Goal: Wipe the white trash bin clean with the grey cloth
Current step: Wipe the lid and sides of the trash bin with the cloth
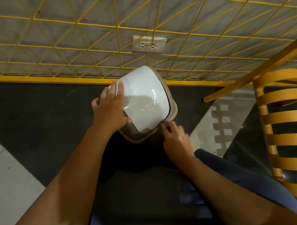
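Observation:
The white trash bin (143, 98) stands on the dark floor in front of me, seen from above, with a glossy white domed lid and a beige rim. My left hand (111, 107) lies on the lid's left side, fingers over its far edge and thumb at the near edge. My right hand (175, 140) presses against the bin's near right side just under the rim, fingers curled. A small bit of grey cloth (164, 124) shows at its fingertips; most of the cloth is hidden under the hand.
A yellow wire grid (133, 21) with a yellow base rail stands right behind the bin, in front of a wall with a white double socket (149, 44). A wooden slatted chair (290, 133) and a glass table edge are at the right. My legs are below.

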{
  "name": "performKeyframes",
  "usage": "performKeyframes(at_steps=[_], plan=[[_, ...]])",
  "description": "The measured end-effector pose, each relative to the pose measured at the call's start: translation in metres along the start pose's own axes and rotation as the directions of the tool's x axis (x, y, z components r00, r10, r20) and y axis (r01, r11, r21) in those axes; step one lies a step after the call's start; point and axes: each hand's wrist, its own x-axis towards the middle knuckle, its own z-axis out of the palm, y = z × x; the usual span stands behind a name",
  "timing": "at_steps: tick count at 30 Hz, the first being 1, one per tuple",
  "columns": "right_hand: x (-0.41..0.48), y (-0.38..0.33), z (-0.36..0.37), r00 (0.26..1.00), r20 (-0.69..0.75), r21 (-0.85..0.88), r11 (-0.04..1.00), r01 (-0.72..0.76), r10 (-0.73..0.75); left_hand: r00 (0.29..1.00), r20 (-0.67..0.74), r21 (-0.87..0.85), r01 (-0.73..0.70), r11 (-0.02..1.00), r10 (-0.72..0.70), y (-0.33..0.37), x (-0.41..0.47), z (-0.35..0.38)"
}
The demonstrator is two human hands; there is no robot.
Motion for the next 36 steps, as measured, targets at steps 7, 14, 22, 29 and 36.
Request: performKeyframes(at_steps=[7,14,22,29,36], plan=[[0.008,0.013,-0.014,0.993,0.048,-0.023,0.994,-0.104,0.105,1.000,0.005,-0.017,-0.014,1.000,0.014,-0.003,0.000,-0.001],[0.005,-0.001,-0.009,0.998,0.057,-0.090,0.995,0.045,-0.040,1.000,0.013,-0.023,-0.016,1.000,0.016,-0.003,-0.001,-0.001],[0.004,-0.016,-0.016,0.989,0.144,-0.116,0.992,0.058,-0.041,1.000,0.001,-0.009,-0.009,1.000,0.009,-0.001,-0.001,0.001],[0.018,0.003,-0.031,0.995,0.075,-0.199,0.979,-0.043,0.059,1.000,0.016,-0.020,-0.011,1.000,0.012,-0.001,-0.002,0.001],[0.015,-0.005,-0.030,0.981,0.194,-0.161,0.986,0.043,-0.012,1.000,0.018,-0.030,-0.006,1.000,0.007,-0.002,-0.002,0.000]])
